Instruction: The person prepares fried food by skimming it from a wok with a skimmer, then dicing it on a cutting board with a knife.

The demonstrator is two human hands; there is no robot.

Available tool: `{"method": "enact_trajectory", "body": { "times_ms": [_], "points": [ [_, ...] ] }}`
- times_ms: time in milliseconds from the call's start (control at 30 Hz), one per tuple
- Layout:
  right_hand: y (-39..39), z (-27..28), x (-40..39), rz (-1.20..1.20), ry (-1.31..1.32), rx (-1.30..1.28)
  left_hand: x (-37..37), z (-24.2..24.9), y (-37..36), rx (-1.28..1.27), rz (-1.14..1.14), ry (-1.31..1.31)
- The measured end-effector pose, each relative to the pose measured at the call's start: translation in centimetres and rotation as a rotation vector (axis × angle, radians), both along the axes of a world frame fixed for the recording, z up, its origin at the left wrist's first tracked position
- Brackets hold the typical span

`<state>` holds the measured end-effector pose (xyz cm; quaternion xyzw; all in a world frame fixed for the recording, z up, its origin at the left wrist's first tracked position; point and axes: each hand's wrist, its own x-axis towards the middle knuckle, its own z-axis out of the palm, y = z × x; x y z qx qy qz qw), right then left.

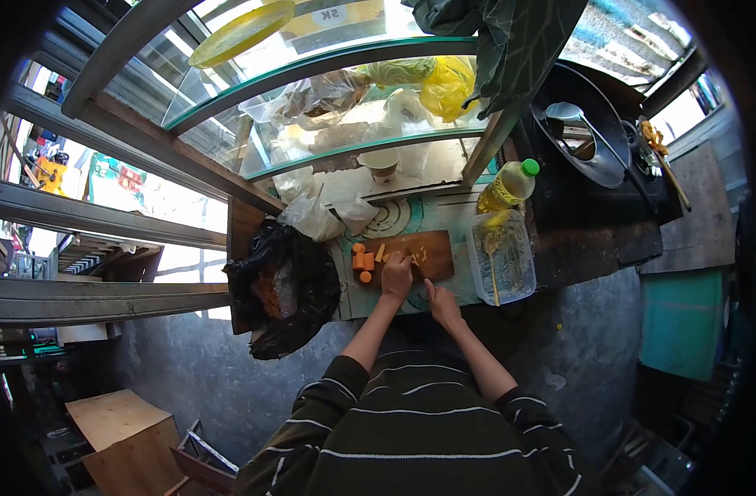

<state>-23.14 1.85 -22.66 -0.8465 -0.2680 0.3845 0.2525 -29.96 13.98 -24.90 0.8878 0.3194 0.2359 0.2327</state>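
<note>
Nearest was a dark, white-striped sweater (419, 430). Orange carrot chunks (364, 260) lay left on the brown rectangular wooden board (438, 248); the left hand (397, 277) bent its grip over orange strips (380, 253), hold unclear; the right hand (444, 305) curled its grip closed, contents hidden.

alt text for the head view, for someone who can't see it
From above, a person's left hand is over a wooden cutting board among orange, carrot-like pieces, the right hand by the board's near edge. A black plastic bag sits to the left; a clear container and green-capped bottle of yellow liquid to the right.
</note>
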Motion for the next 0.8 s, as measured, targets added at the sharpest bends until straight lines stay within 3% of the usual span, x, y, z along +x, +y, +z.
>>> {"method": "enact_trajectory", "body": {
  "times_ms": [800],
  "points": [
    [0.6, -0.2, 0.0, -0.011, 0.014, 0.029, -0.5, -0.1, -0.1, -0.041, 0.032, -0.015]
  ]
}}
